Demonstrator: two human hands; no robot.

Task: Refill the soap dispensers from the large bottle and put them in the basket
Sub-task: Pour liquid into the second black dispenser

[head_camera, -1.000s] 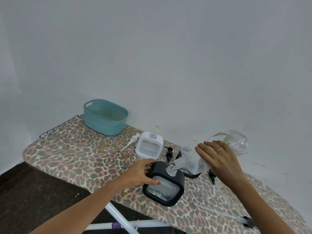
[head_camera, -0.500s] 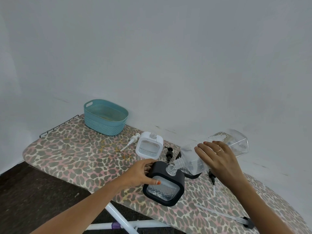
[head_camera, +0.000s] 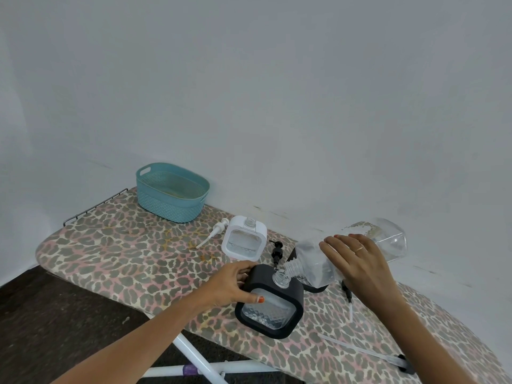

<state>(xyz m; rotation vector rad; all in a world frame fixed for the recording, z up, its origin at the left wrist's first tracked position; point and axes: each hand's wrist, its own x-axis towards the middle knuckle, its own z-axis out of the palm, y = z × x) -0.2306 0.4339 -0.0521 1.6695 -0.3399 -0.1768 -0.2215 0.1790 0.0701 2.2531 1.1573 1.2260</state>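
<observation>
My left hand [head_camera: 228, 284] grips the left side of a black square soap dispenser [head_camera: 273, 303] that stands on the ironing board with its clear neck uncapped. My right hand [head_camera: 357, 261] holds the large clear bottle [head_camera: 388, 239] tilted down to the left, its mouth right at the dispenser's neck. A white square dispenser [head_camera: 243, 241], also uncapped, stands behind. The teal basket [head_camera: 171, 203] sits at the far left of the board with nothing visible in it. Another black dispenser [head_camera: 311, 286] is mostly hidden behind the bottle.
Loose pump tops lie on the leopard-print ironing board [head_camera: 116, 250]: a white one [head_camera: 213, 235] by the white dispenser, a black one [head_camera: 277, 252] in the middle, another black one [head_camera: 347, 297] under my right wrist, and a long-tubed one [head_camera: 365, 353] near the front right. The wall is close behind.
</observation>
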